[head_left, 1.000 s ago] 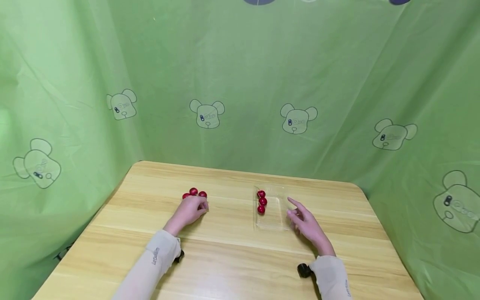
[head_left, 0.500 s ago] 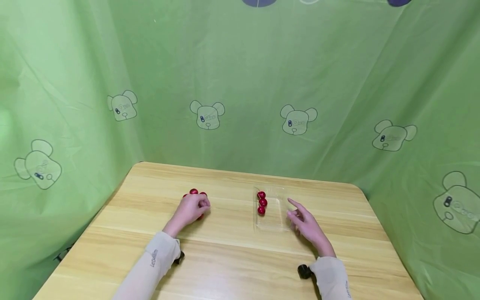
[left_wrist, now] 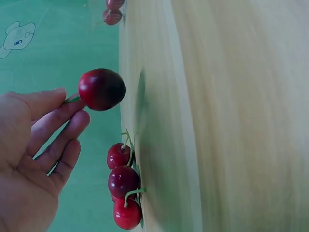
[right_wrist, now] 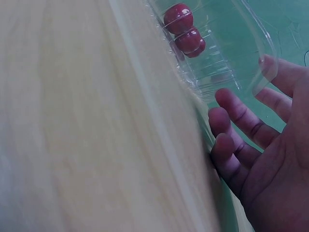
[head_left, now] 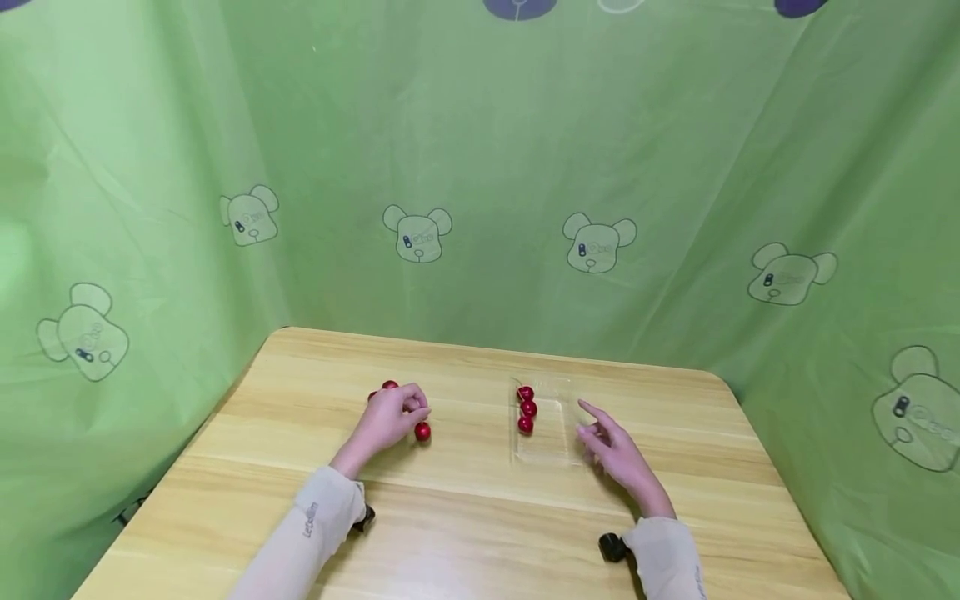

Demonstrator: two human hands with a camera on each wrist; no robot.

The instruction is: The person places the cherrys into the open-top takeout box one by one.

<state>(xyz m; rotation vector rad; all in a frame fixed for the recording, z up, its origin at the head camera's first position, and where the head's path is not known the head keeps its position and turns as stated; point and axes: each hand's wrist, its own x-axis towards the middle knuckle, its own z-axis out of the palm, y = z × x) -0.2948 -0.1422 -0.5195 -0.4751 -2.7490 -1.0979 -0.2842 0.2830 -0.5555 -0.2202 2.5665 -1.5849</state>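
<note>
My left hand [head_left: 387, 417] pinches the green stem of a dark red cherry [left_wrist: 102, 89] between thumb and finger. In the left wrist view that cherry hangs off the tabletop, and several more cherries [left_wrist: 123, 181] with stems lie grouped below it. The head view shows this group partly covered by the left hand. A clear plastic tray [head_left: 543, 457] sits to the right, with red cherries [head_left: 528, 408] in a row along its left side. My right hand [head_left: 621, 458] is at the tray's right edge, fingers loosely extended, thumb and a fingertip at the clear rim [right_wrist: 270, 43].
The wooden table [head_left: 465, 517] has rounded far corners. Green curtains [head_left: 495, 150] with bear-head prints stand close around its back and sides. A black wrist camera [head_left: 612, 547] is strapped at the right sleeve.
My left hand has lifted and shifted slightly right, bringing a cherry away from the group; it now shows below the fingers. The right hand and the tray stay in place.
</note>
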